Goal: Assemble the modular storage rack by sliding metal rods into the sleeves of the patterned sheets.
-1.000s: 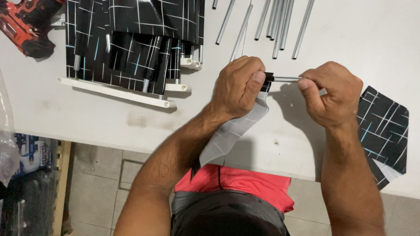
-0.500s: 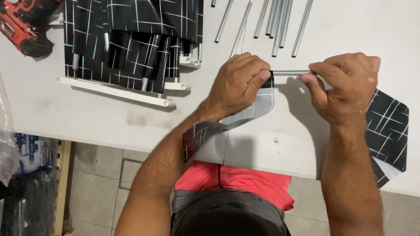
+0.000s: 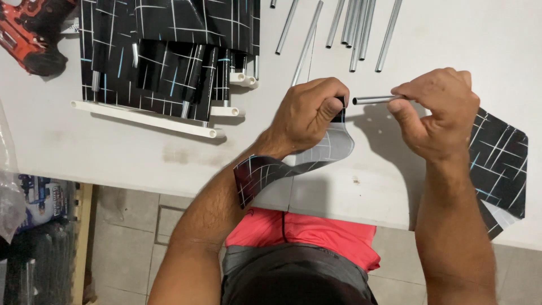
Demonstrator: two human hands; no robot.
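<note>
**Tube and fabric strip held apart over the table**

I look down on a white table [image 3: 113, 152]. My left hand [image 3: 307, 113] is clenched around the top of a black fabric strip [image 3: 271, 169] with white lines; the strip hangs below the fist and curls toward the table's near edge. My right hand [image 3: 437, 110] pinches a short metal tube [image 3: 375, 100] between fingertips, its open end pointing at the left fist, just apart from it. Loose tubes [image 3: 355, 28] lie at the table's far edge; finished fabric panels [image 3: 164, 56] lie far left. I judge the tube could slip from so light a pinch, or its rim could snag the fabric.
</note>
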